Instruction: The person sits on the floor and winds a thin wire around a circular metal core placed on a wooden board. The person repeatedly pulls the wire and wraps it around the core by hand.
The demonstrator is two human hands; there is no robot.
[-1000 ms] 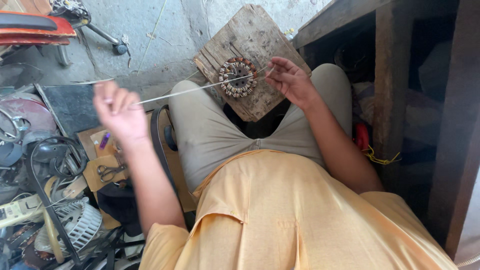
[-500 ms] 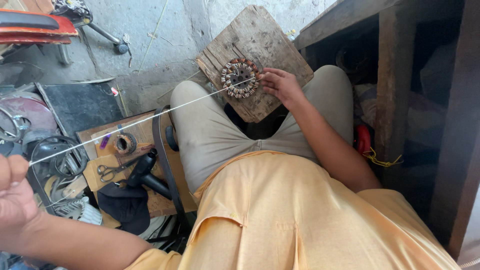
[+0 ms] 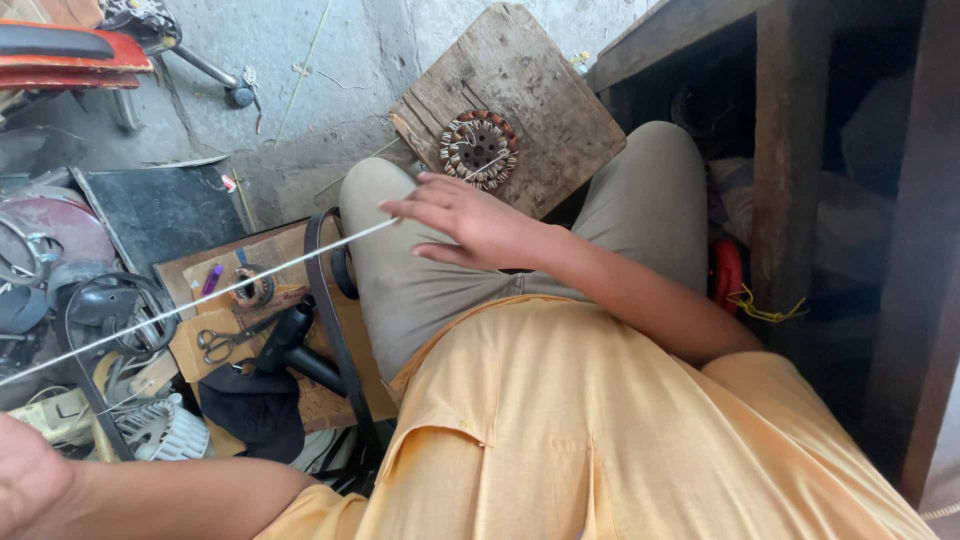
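Concrete floor [image 3: 330, 90], cluttered left: scissors [image 3: 225, 340], black tool [image 3: 290, 340], belt [image 3: 330, 330] on cardboard [image 3: 330, 400]. Stator [image 3: 479, 150] sits on wood board [image 3: 540, 100] by knees. Wire [image 3: 250, 280] runs taut from stator, under right hand [image 3: 465, 222], fingers spread, resting on it. Left hand [image 3: 25, 485] at frame corner, grip unclear.

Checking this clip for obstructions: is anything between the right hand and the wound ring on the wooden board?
Nothing visible. The right hand hovers over the knee just short of the wound ring on the wooden board; only the taut white strand crosses the gap.
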